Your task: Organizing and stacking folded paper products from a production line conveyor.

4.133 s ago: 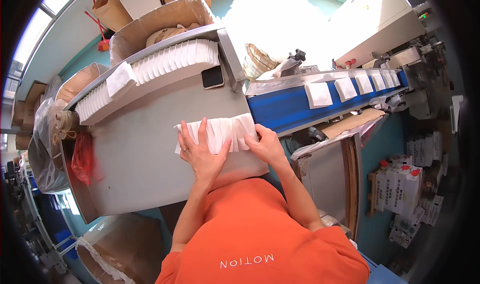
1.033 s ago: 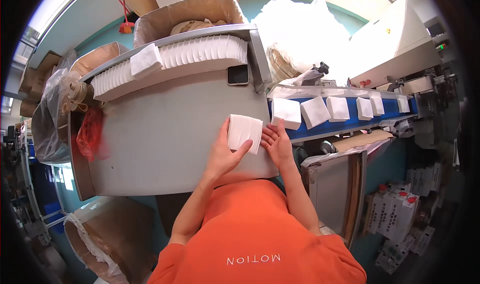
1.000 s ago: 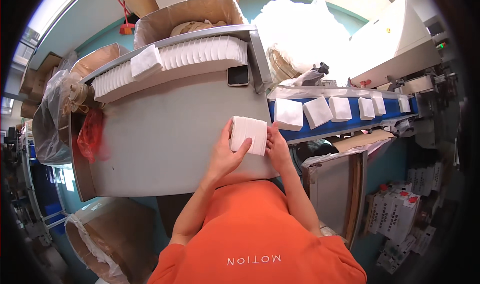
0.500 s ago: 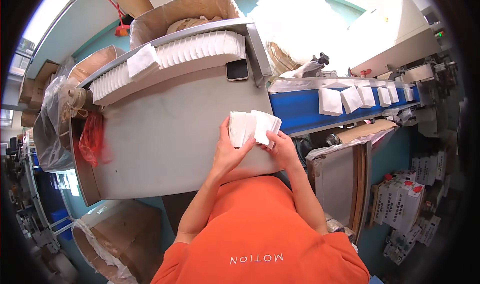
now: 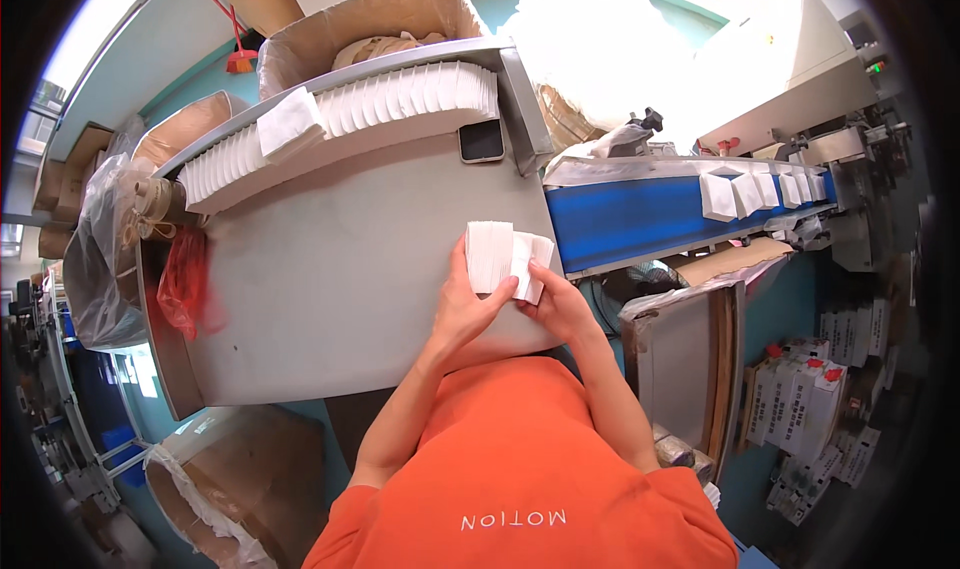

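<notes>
In front of my body, over the right part of the grey metal table, both hands hold a stack of folded white paper napkins [image 5: 490,254]. My left hand [image 5: 460,304] is wrapped round the stack's left side, thumb along its near edge. On the right, my right hand [image 5: 558,304] grips the fanned napkins at that end, thumb on top. The two thumbs are close together at the near side. A long row of standing white napkins [image 5: 400,99] lines the table's back edge, with one loose bundle [image 5: 290,124] lying across it.
A phone [image 5: 481,141] lies by the row's right end. To the right, a blue conveyor belt [image 5: 620,219] carries several white bundles [image 5: 718,197]. A red plastic bag [image 5: 183,284] hangs at the table's left side. Cardboard boxes [image 5: 250,469] stand below and behind the grey table [image 5: 330,269].
The bundles on the belt have moved away to the right. In my hands, the napkins at the right end have been drawn in closer to the rest of the stack.
</notes>
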